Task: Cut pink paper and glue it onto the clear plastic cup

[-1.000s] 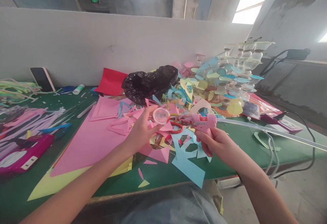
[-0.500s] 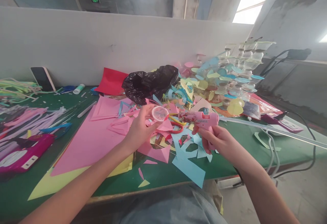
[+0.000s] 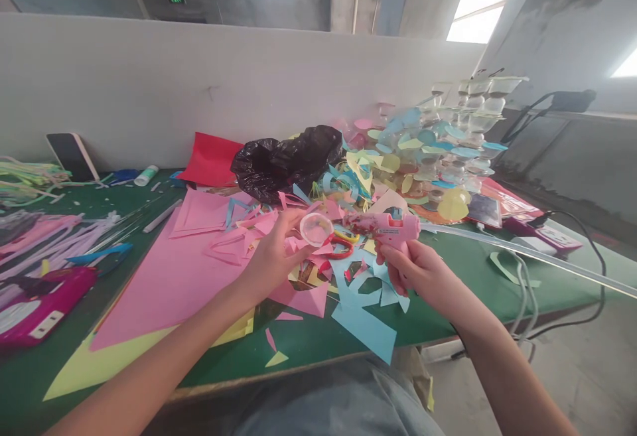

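Note:
Between the thumb and fingers of my left hand (image 3: 273, 250) is a small clear round plastic cup (image 3: 316, 229), its round face turned toward me. My right hand (image 3: 415, 267) is wrapped round the handle of a pink glue gun (image 3: 393, 227). The gun's stained nozzle end points left and lies close to the cup's right side; whether they touch I cannot tell. A long clear glue stick (image 3: 527, 250) runs out of the gun's back to the right. Red and yellow scissors (image 3: 343, 245) lie among paper scraps just below the nozzle.
Pink sheets (image 3: 174, 277) and blue offcuts (image 3: 365, 330) cover the green table (image 3: 223, 363). Behind are a black plastic bag (image 3: 288, 160), red paper (image 3: 209, 159) and stacked clear cups (image 3: 480, 121). A phone (image 3: 73, 157) leans at left; a power strip (image 3: 545, 231) with cables sits right.
The cup in my left hand is turned more face-on to me and sits slightly nearer the gun's nozzle. The whole view has shifted a little, so the table's things appear further left.

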